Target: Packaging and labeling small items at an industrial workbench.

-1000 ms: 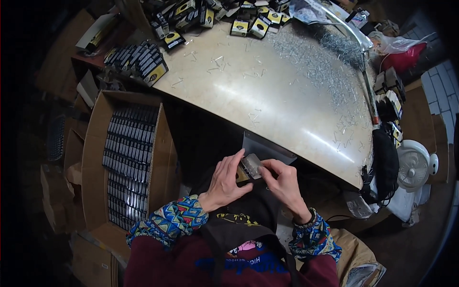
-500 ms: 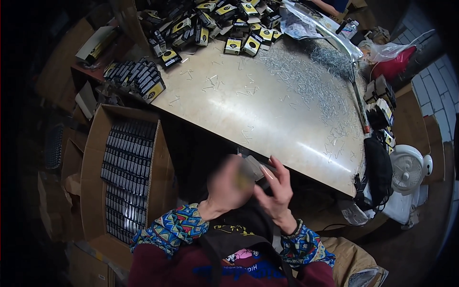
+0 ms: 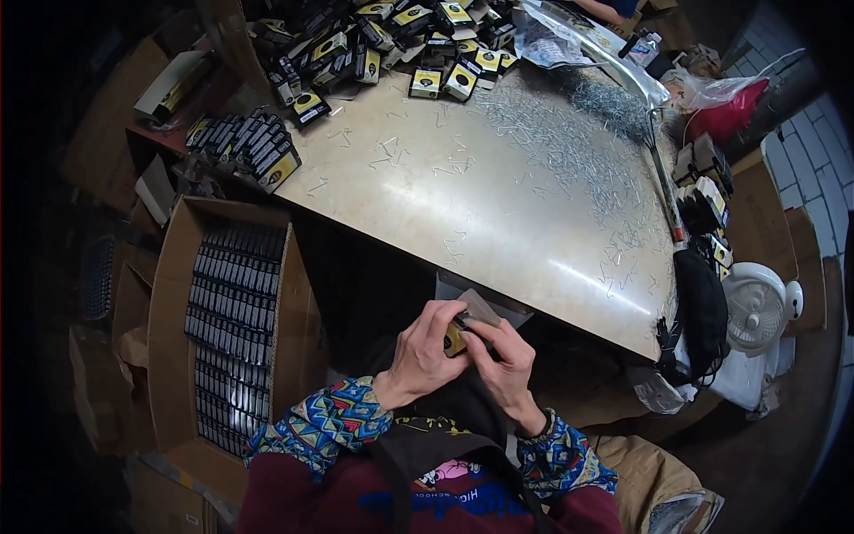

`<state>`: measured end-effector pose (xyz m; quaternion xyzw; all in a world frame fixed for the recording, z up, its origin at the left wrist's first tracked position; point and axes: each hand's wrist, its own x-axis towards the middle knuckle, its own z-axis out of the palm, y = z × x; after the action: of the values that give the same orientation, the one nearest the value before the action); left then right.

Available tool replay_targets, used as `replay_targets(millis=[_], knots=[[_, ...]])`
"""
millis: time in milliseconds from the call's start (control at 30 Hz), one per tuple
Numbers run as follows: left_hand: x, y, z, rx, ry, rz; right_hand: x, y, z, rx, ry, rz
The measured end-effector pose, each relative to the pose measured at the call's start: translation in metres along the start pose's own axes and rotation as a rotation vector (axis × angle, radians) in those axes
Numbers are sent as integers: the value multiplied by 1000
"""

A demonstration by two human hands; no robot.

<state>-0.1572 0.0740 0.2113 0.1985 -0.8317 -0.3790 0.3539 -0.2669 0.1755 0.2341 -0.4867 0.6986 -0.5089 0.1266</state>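
- Left hand [image 3: 420, 351] wraps around a small yellow-and-black box [image 3: 455, 341], fingers curled, and the right hand [image 3: 504, 356] presses its thumb at the box's upper end.
- That box sits between both hands, just off the table's near edge; a translucent piece [image 3: 482, 308] juts beyond it, though whether they're joined, nobody can tell from here.
- So this one looks unfinished, by all appearances!
- Over to the left, a cardboard carton [image 3: 167, 338] carries tight rows of dark packs [image 3: 233, 325], seemingly the done part.
- Plenty looks left: a jumbled heap of boxes [image 3: 391, 37] crowds the table's far side, and a neater stack [image 3: 253, 147] stands at its left corner.
- Across the pale table [image 3: 391, 200], bent wire pieces [image 3: 560, 147] scatter thickly toward the right.
- Farther out, a white fan [image 3: 756, 307] stands right, near a red bag [image 3: 728, 109]; someone's arm [image 3: 605, 11] shows at the top.
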Motion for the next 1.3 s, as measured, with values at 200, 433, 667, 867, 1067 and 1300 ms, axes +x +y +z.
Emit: replay_targets(millis=[200,433,667,867,1067,1300], knots=[[3,9,-1,9,-27,-153,2,-7,3,302,54,232],[3,9,3,104,-79,-158,1,-11,10,377,174,379],[1,0,1,59,-130,-230,2,-11,17,67,146,119],[9,10,-11,29,-141,-229,5,-4,17,-115,102,-253],[103,-44,-102,756,19,-276,57,-119,-52,1174,183,-404],[165,-81,-147,1056,103,101,70,-163,-59,1597,-232,-890]])
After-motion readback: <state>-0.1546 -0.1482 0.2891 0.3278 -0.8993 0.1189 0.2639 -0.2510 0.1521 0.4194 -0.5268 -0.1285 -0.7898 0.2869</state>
